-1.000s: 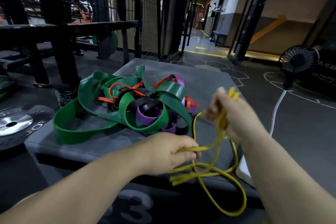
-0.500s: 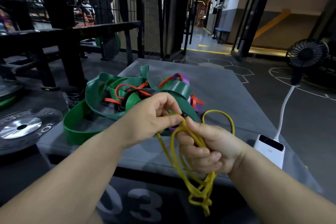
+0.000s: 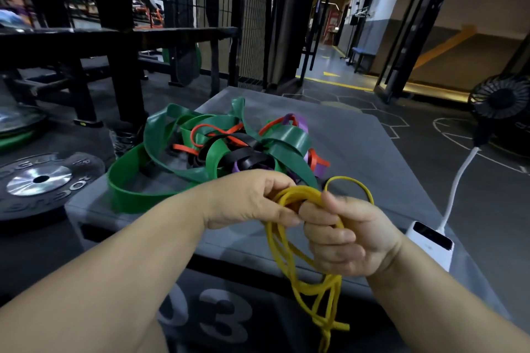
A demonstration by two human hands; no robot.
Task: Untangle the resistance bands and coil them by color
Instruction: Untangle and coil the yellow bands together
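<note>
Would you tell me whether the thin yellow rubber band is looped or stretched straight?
Looped: the thin yellow rubber band bunches in several strands between left hand and right hand, loops hanging below.

Gym training floor. A bumper weight plate (image 3: 40,180) lies on dark rubber flooring (image 3: 430,169) just beside the left edge of a padded plyometric box (image 3: 358,137) printed "03" on its front. Tangled resistance bands (image 3: 218,149) in green, red, black and purple lie on the box top. Behind stand a black steel rack (image 3: 114,37) and a wire-mesh partition (image 3: 252,8). White lines (image 3: 459,135) mark the floor at right.
</note>
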